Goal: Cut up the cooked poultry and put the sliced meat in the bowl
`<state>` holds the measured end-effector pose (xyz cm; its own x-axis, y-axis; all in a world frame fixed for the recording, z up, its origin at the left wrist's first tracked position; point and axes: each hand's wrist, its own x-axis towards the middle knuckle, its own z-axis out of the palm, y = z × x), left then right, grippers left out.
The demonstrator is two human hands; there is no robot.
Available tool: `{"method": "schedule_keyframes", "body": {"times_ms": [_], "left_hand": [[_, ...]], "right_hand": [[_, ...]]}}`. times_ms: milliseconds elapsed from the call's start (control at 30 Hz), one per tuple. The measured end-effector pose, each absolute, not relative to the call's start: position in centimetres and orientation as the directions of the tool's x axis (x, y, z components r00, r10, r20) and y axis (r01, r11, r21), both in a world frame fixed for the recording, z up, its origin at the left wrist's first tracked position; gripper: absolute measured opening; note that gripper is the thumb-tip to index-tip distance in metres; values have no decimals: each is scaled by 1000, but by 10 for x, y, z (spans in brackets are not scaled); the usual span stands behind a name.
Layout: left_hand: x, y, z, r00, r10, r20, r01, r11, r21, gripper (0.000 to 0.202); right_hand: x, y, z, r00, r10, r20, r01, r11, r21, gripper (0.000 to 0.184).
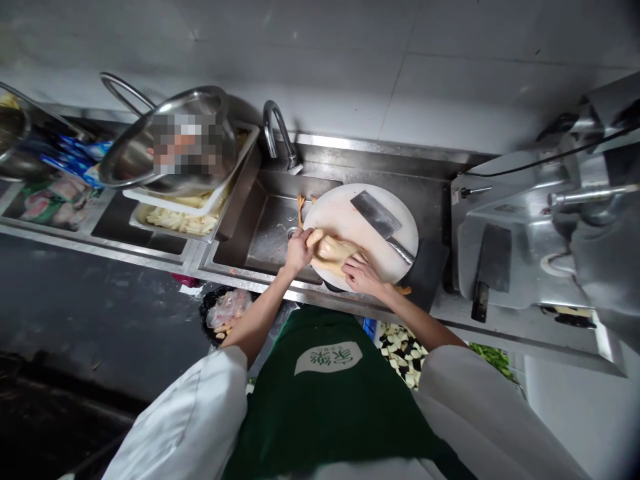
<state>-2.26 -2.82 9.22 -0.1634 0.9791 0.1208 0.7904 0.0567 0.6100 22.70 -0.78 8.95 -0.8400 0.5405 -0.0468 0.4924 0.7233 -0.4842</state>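
A pale raw chicken point(331, 252) lies on the near edge of a round white cutting board point(340, 213) set over a steel sink. My left hand point(299, 249) grips the bird's left end, fingers curled around it. On the chicken's right side rests my right hand point(361, 274), its fingers pressed against it. A cleaver point(380, 220) lies flat on the board beyond the chicken, handle pointing right. The chicken's feet point(301, 202) stick out past the board's far left edge.
A faucet point(280, 137) stands behind the sink basin point(273, 230). To the left are a tray of pale cut strips point(180, 220) and a large steel bowl point(170, 143). A second cleaver point(487, 270) and a steel machine point(560, 220) sit on the right. Diced eggplant point(403, 350) is below the counter.
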Motion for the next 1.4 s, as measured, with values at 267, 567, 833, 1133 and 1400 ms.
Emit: {"method": "schedule_keyframes", "body": {"times_ms": [267, 567, 833, 1133, 1400], "left_hand": [[-27, -25, 89, -153, 978, 142, 801, 39, 598, 31], [-39, -8, 86, -147, 981, 125, 801, 45, 597, 30], [-35, -7, 90, -137, 983, 122, 808, 40, 588, 25], [-30, -13, 91, -128, 983, 133, 805, 25, 593, 26], [-31, -10, 90, -101, 989, 108, 832, 24, 554, 27]], "right_hand": [[171, 24, 77, -816, 568, 106, 421, 710, -565, 39], [164, 28, 91, -726, 681, -93, 623, 594, -509, 55], [163, 28, 98, -761, 640, -110, 607, 640, -471, 65], [239, 7, 86, -859, 511, -40, 454, 723, -521, 29], [216, 4, 74, -819, 547, 175, 381, 745, -548, 35]]}}
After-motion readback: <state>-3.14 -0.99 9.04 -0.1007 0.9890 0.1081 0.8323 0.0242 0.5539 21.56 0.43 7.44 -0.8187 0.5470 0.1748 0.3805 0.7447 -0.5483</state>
